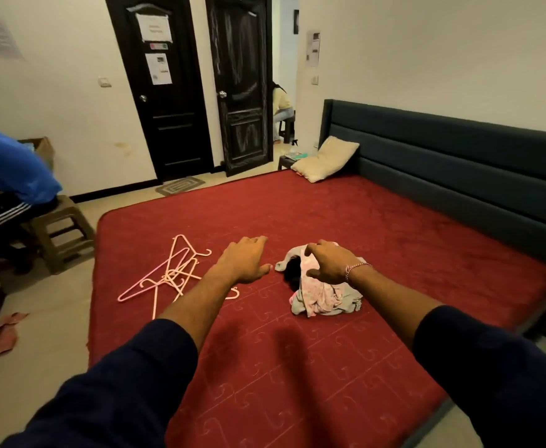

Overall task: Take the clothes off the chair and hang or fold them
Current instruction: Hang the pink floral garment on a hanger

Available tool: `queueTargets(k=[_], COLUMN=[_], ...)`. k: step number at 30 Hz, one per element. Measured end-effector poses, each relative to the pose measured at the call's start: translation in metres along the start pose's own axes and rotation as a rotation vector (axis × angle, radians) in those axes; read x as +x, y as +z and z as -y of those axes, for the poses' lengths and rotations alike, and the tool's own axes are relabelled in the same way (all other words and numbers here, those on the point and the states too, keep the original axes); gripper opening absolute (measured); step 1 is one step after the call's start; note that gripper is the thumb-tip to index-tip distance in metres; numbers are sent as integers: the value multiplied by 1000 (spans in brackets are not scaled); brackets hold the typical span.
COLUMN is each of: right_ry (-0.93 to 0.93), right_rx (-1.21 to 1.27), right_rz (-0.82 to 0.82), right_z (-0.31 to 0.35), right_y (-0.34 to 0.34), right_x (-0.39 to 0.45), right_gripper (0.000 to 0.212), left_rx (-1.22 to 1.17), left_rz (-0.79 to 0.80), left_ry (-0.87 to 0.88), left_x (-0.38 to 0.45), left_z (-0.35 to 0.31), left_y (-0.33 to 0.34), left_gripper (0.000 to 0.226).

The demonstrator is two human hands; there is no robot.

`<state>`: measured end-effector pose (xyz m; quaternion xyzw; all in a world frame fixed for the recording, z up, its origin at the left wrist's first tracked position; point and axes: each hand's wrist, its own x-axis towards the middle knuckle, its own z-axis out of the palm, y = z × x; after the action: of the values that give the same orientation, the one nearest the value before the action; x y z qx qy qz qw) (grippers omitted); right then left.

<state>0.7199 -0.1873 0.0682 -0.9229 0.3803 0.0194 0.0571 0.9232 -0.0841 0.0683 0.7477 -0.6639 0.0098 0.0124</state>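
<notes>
A small heap of clothes (323, 297), grey, pink-patterned and black, lies on the red bed cover (394, 240). My right hand (328, 265) hovers over the heap's top with fingers spread and relaxed, holding nothing. My left hand (244, 258) is stretched out palm down, just left of the heap, empty, fingers straight. Several pink plastic hangers (171, 273) lie tangled on the cover to the left of my left hand. No chair with clothes shows in this view.
A dark padded headboard (459, 163) runs along the right, with a beige pillow (328, 158) at its far end. A person in blue sits on a stool (61, 231) at the left. Two dark doors (168, 92) stand behind. Pink cloth (5, 334) lies on the floor.
</notes>
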Motion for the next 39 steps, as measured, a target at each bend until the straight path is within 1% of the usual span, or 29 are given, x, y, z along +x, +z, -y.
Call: queueTargets(k=[4,9,14,19,25,28,32,35,38,39], right_ry=[55,126,181,197,182,176,159,108,55,50], right_rx=[18,33,64,115,152,166,177,194,199,215], right_rz=[22,102,177,254,318,333,310,307,336,320], right_z=[-39,-90,-147,-197,-248,-269,-289,-304,-312,-314], right_y=[16,51,86,119,162,186,217,238,250,252], right_x=[41,77,116,160,209,227,248,264,272,274], right_gripper=[52,51,52,51,44,48,53,59,57,55], left_rx=[-63,-151,-229,-294,-328,-329,-361,-405,-484,-490], left_rz=[28,109,146,233,325,370,403,423,452,466], left_ry=[14,26,49,30,11,-3,11,23,51,59], left_x=[53,109,169,227,292,315,342,362,377,381], left_z=[5,0,-19,-40,-64,-74,-82,-90,-100,-105], left_y=[28,66,102,139,193,221,247,263,277,281], left_gripper=[69,62,59,60,62,61,58,57,62,63])
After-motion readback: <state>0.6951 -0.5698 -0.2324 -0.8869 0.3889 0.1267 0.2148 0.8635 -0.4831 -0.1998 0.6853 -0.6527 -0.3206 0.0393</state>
